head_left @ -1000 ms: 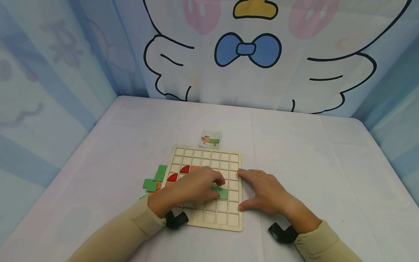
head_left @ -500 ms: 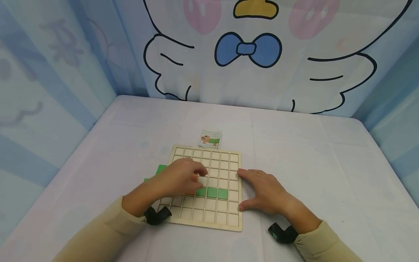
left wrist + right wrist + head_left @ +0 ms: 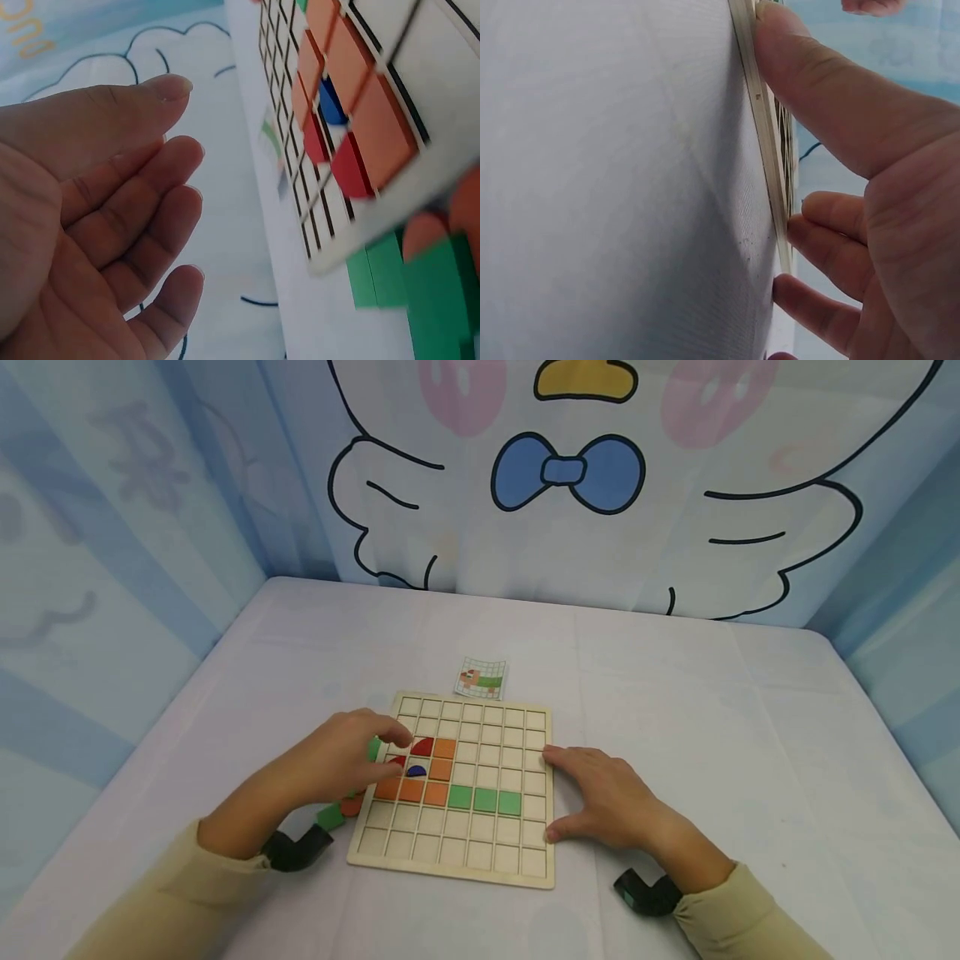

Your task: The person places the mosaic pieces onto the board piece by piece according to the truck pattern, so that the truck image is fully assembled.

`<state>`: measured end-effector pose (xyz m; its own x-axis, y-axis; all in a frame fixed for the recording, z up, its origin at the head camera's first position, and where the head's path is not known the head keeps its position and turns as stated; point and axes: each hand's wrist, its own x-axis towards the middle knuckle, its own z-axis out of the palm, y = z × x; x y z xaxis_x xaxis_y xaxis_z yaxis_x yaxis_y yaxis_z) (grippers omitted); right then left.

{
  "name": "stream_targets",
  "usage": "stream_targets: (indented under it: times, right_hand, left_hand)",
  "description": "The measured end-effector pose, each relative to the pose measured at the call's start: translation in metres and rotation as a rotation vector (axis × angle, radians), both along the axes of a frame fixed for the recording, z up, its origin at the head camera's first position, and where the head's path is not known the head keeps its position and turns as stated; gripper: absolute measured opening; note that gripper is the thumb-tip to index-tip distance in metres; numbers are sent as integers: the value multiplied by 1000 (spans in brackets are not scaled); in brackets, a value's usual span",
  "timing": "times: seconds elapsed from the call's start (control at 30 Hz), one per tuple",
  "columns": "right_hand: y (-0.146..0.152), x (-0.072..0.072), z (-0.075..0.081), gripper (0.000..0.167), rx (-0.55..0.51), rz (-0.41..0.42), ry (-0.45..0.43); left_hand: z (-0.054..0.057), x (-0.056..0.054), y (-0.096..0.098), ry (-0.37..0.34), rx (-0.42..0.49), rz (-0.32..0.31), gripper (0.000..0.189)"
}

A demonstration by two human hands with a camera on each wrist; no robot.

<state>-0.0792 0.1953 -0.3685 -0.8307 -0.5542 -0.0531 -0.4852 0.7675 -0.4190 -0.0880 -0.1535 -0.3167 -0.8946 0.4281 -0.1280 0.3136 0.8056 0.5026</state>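
Note:
A wooden grid board [image 3: 450, 860] lies on the table. In its cells sit orange squares [image 3: 440, 769], red quarter-round pieces [image 3: 422, 747], a blue half-round piece [image 3: 416, 771] and a row of three green squares [image 3: 484, 800]. My left hand [image 3: 330, 760] hovers over the board's left edge with loosely bent fingers; nothing shows between thumb and fingers in the left wrist view. My right hand [image 3: 611, 797] rests at the board's right edge, thumb and fingertips touching the rim, as the right wrist view also shows.
Loose green pieces [image 3: 330, 817] and orange pieces [image 3: 351, 805] lie at the board's left side, partly hidden by my left arm. A small pattern card [image 3: 481, 678] lies just beyond the board's far edge. A printed cloth [image 3: 570, 543] hangs behind the table.
My left hand has moved left, from above the green squares across the board to its left edge, uncovering the orange, red and blue pieces. The right hand has stayed in place.

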Motion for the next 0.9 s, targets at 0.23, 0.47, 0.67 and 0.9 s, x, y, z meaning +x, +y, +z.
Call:
stream_targets:
  times: [0.23, 0.47, 0.67, 0.9]
  right_hand:
    - [0, 0, 0, 95, 0, -6, -4]
    - [-1, 0, 1, 95, -6, -8, -2]
    - [-1, 1, 1, 95, -3, -9, -4]
    - [-1, 1, 0, 95, -7, -8, 0]
  left_hand:
    - [-6, 4, -25, -10, -26, 74, 32]
    - [-9, 9, -39, -53, -36, 111, 33]
    - [-14, 10, -49, -70, -49, 107, 33]
    - [-24, 7, -56, -113, -57, 76, 33]
